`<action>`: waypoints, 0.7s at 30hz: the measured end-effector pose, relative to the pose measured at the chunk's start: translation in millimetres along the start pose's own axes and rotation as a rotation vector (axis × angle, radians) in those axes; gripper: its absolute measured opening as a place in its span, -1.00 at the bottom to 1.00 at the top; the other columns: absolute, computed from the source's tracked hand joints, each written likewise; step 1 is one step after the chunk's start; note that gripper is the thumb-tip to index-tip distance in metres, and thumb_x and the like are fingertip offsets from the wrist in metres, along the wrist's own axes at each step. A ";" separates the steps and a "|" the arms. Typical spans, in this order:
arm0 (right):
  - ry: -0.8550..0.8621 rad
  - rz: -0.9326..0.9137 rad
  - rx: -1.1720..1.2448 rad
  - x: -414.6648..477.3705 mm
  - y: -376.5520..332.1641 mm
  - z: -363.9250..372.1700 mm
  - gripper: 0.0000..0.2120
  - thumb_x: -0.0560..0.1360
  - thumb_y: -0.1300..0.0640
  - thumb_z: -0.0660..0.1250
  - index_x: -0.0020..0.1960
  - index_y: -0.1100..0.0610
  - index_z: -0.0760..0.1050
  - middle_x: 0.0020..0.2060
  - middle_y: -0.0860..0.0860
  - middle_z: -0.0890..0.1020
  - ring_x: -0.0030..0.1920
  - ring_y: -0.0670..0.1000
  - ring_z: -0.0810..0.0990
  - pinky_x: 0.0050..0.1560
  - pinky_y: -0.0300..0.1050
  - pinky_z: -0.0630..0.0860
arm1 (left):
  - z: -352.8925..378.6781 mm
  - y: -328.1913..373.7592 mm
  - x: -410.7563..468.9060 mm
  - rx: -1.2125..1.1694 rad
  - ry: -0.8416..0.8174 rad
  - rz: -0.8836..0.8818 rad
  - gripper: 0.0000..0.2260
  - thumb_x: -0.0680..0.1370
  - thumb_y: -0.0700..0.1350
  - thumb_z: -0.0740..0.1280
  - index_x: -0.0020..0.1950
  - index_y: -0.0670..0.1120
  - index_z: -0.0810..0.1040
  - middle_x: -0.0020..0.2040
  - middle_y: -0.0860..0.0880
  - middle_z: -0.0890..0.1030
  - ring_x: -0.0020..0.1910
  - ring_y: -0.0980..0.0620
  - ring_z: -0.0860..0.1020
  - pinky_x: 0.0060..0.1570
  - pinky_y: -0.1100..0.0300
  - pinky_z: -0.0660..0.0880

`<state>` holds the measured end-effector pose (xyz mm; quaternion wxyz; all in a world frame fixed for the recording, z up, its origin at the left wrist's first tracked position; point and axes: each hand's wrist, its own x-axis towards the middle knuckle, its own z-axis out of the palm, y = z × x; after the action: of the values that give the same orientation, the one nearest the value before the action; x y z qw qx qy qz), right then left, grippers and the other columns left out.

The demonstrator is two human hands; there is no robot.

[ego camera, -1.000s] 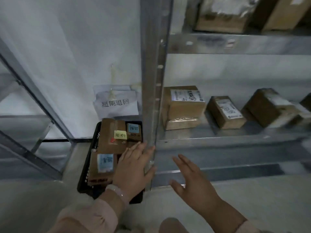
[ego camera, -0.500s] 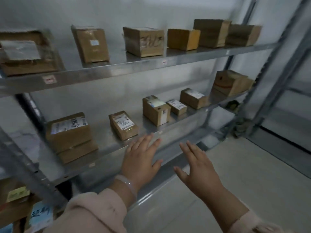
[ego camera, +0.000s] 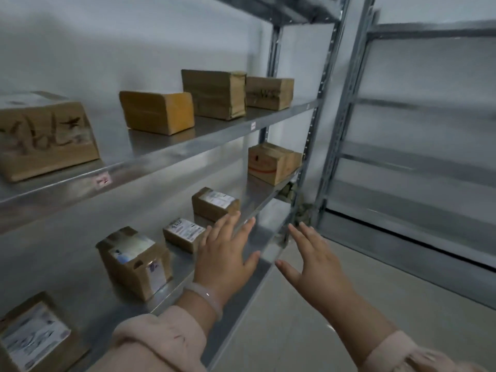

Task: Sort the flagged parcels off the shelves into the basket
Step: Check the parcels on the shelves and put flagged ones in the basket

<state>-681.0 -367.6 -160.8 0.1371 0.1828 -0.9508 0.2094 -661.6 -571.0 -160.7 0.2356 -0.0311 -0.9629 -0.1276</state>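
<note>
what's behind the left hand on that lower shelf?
Two small labelled boxes: the flat box, its right end covered by the left hand, and the far box beyond the fingers. The shelf under the palm is hidden.

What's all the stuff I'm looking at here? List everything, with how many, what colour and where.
Upper-shelf parcels: four, brown cardboard, in a row; the leftmost bears dark handwriting.
Lower-shelf parcels: five, brown cardboard, four with pale labels, the farthest with an orange mark.
Shelf rack: one, grey metal, left and centre.
Second rack: one, grey metal, right.
Dark clump: one, greenish, by the rack's far post; too blurred to identify.
Bracelet: one, pale, left wrist.
Sleeves: two, pink, bottom edge.
Left hand: one, fingers spread, holding nothing, before the lower shelf.
Right hand: one, fingers spread, holding nothing, beside it.
</note>
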 end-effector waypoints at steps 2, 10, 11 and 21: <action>0.027 0.043 -0.015 29.8 13.4 -1.1 -0.26 0.49 -0.30 0.22 0.55 -0.13 0.00 0.55 -0.08 0.05 0.54 -0.06 -0.02 0.50 -0.12 -0.10 | 12.9 -3.6 39.7 -0.009 -0.003 0.039 -0.42 0.49 0.23 0.25 0.50 0.15 0.27 0.52 0.00 0.29 0.49 -0.05 0.22 0.41 -0.14 0.24; 0.084 0.162 -0.003 119.2 88.3 4.7 -0.26 0.49 -0.30 0.21 0.55 -0.15 -0.03 0.55 -0.12 0.01 0.53 -0.10 -0.07 0.46 -0.17 -0.17 | 86.3 6.0 161.5 -0.060 -0.045 0.112 -0.41 0.53 0.28 0.16 0.53 0.21 0.11 0.58 0.05 0.11 0.54 0.01 0.05 0.49 -0.07 0.09; 0.085 0.166 -0.004 131.0 100.6 6.5 -0.26 0.49 -0.31 0.20 0.55 -0.15 -0.04 0.55 -0.12 0.01 0.53 -0.10 -0.08 0.46 -0.17 -0.17 | 96.3 8.9 174.1 -0.059 -0.049 0.117 -0.41 0.53 0.28 0.15 0.53 0.22 0.10 0.58 0.06 0.09 0.54 0.02 0.04 0.50 -0.06 0.08; 0.002 0.053 0.024 276.3 239.8 21.5 -0.26 0.49 -0.30 0.20 0.55 -0.16 -0.04 0.56 -0.11 -0.01 0.53 -0.08 -0.07 0.46 -0.17 -0.18 | 194.5 52.1 315.5 -0.074 -0.041 -0.032 -0.41 0.54 0.28 0.16 0.54 0.24 0.07 0.59 0.08 0.05 0.55 0.01 0.03 0.48 -0.01 0.04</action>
<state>-1029.6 -254.6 -169.9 0.1302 0.1590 -0.9526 0.2245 -1022.0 -470.1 -169.6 0.2126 -0.0271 -0.9625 -0.1662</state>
